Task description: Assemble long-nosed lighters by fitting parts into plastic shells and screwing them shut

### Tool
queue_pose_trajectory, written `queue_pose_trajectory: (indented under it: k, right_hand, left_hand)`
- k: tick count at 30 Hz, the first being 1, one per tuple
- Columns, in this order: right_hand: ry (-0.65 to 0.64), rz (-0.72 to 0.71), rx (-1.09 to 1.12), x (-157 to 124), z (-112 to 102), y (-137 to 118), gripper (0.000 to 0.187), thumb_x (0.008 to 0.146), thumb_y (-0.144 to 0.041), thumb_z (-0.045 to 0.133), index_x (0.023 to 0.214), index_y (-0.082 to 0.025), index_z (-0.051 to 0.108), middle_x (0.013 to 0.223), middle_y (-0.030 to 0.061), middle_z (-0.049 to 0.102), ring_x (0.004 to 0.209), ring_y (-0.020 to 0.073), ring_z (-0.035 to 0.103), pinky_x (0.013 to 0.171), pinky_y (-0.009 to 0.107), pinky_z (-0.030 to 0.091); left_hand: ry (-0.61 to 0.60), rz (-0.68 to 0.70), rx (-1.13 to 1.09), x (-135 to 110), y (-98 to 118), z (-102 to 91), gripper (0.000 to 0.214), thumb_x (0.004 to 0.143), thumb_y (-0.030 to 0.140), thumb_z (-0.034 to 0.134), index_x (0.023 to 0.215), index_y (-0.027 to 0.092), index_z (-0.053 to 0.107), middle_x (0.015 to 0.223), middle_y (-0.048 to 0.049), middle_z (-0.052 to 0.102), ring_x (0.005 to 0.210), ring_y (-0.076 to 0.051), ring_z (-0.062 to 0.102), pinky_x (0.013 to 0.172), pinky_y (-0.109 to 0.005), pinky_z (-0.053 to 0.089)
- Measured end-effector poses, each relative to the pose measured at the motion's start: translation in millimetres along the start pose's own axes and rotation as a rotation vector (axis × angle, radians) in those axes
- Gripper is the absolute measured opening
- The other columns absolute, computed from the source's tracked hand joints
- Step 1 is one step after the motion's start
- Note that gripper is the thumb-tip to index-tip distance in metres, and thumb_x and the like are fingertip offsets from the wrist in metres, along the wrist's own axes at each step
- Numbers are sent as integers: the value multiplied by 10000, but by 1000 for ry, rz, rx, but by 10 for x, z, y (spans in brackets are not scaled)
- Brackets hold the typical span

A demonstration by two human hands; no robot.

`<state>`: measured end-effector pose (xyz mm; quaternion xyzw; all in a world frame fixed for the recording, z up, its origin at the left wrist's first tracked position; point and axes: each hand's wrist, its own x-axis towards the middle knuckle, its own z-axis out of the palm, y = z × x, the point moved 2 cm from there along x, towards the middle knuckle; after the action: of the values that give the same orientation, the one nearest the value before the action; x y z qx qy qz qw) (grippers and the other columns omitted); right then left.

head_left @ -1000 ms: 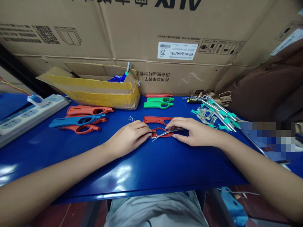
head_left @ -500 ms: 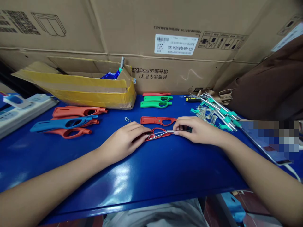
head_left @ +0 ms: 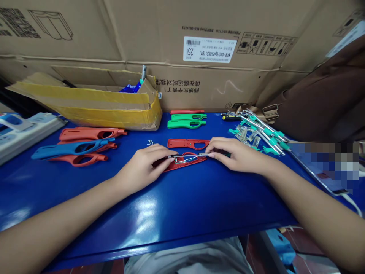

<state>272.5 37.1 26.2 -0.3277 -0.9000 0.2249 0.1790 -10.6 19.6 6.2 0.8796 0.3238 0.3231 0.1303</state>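
In the head view a red lighter-shaped shell half (head_left: 186, 164) lies on the blue table, its looped end toward my right hand. My left hand (head_left: 151, 163) is closed over the shell's left end, thumb and fingertips pinching the end of a thin wire (head_left: 188, 156) with a small dark tip. My right hand (head_left: 228, 154) pinches a thin metal tube (head_left: 203, 154) from which the wires run left above the shell. Most of the tube is hidden behind my right fingers. A second red shell half (head_left: 182, 143) lies just beyond, its right end near my right fingers.
Red and blue shells (head_left: 74, 149) are stacked at left, beside a white power strip (head_left: 31, 129). Green shells (head_left: 186, 124) lie farther back. Metal tubes with teal pieces (head_left: 264, 131), a screwdriver (head_left: 230, 117) and a phone (head_left: 322, 167) sit at right. A yellow-taped carton (head_left: 114, 116) stands behind.
My left hand has shifted slightly left, and the wire between my hands now runs straighter above the shell. The red shell half under it shows more of its length. The view has tilted slightly.
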Motion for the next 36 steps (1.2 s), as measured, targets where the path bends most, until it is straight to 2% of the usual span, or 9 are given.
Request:
queue_pose_trajectory:
  k: [7, 12, 21, 29, 36]
  right_hand:
    - [13, -13, 40, -8, 9, -7, 88, 973, -269, 607, 1010, -202, 651, 977, 62, 646, 856, 185, 604, 767, 318, 490]
    - [-30, 4, 49, -7, -5, 4, 83, 977, -261, 596, 973, -202, 653, 970, 57, 648, 855, 180, 601, 762, 312, 482]
    - [-4, 47, 33, 4, 13, 14, 35, 949, -237, 614, 967, -208, 620, 952, 47, 650, 838, 178, 591, 757, 312, 474]
    - [-19, 21, 4, 14, 9, -17, 176, 1028, -309, 502, 976, -207, 636, 967, 56, 686, 887, 193, 621, 800, 324, 466]
    - [-2, 13, 5, 19, 27, 40, 157, 1009, -313, 542, 970, -210, 655, 973, 68, 675, 928, 214, 610, 818, 346, 471]
  left_hand:
    - [9, -3, -11, -3, 16, -2, 211, 990, 218, 598, 1130, 171, 748, 1033, -75, 771, 943, -191, 707, 848, -309, 573]
    - [-20, 21, -13, -2, 31, 11, 224, 995, 222, 593, 1150, 168, 746, 1044, -84, 772, 946, -197, 708, 838, -319, 579]
    - [-45, 55, 19, 10, 49, 11, 238, 1000, 232, 580, 1172, 189, 739, 1041, -73, 769, 929, -191, 708, 828, -313, 582]
    - [-54, 65, 27, 9, 34, 19, 243, 1005, 224, 568, 1175, 182, 737, 1044, -76, 752, 934, -185, 706, 829, -300, 580]
    - [-55, 49, 25, -8, -3, 27, 256, 1006, 221, 560, 1190, 215, 738, 1051, -68, 748, 938, -187, 707, 841, -304, 586]
